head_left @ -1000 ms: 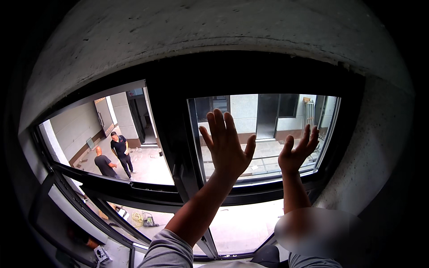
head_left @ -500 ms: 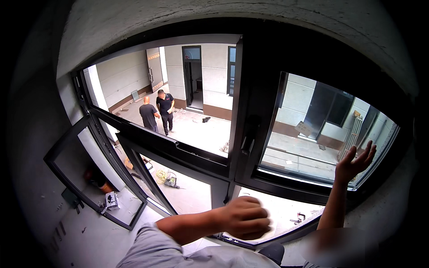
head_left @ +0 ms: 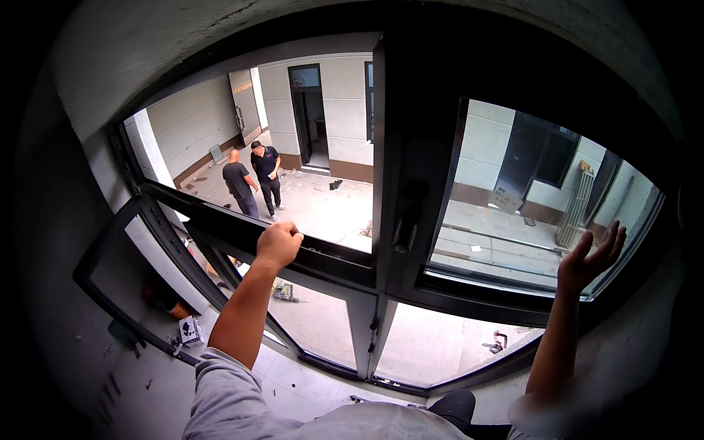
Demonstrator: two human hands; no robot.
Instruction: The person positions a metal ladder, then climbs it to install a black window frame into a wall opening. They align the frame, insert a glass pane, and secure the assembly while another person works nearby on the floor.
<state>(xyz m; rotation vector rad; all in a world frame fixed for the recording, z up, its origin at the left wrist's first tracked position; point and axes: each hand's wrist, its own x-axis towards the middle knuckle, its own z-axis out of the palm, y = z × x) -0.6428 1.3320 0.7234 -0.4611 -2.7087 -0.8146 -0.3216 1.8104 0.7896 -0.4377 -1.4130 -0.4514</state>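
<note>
1. The left hand is being kept curled over the top edge of the frame rail, with the fingers closed on it.
2. The rail is running across the window, sloping down to the right, where it is met by the upright mullion.
3. The right hand is being held open with fingers spread against the right pane; nothing is gripped.
4. Open air is being left beyond the rail; two people are standing well apart from it in the courtyard below.
</note>
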